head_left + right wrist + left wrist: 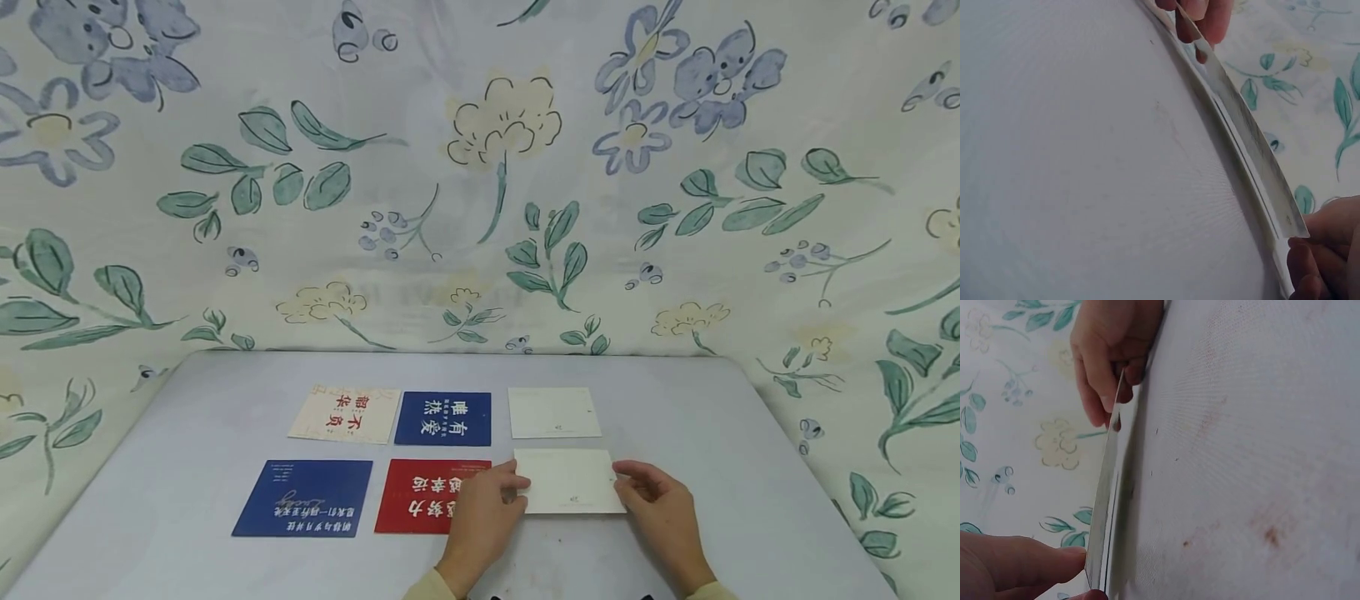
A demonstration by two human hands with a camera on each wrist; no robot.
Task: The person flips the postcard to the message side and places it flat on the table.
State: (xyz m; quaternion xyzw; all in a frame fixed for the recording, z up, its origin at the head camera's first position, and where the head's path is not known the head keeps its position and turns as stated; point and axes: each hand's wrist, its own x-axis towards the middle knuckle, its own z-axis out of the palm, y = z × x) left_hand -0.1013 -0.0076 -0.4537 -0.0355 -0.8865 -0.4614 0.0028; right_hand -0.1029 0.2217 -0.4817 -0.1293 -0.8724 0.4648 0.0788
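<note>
A blank-looking cream postcard point(570, 482) with a small printed mark stretches between both hands in the head view. My left hand point(483, 512) pinches its left edge between thumb and fingers. At the opposite short edge, my right hand point(663, 508) pinches it the same way. Both wrist views show the postcard point(1105, 487) edge-on, close over the white table and slightly bowed in the right wrist view. Partly under my left wrist and fingers lies a red card point(408, 500) with white characters. Behind the held postcard lies another cream card point(553, 412).
On the white table point(187, 467) lie a beige card point(345, 414) with red characters, a blue card point(442, 419) behind the red one, and a larger blue card point(302, 498) at front left. A flowered cloth point(420, 275) hangs along the table's back edge.
</note>
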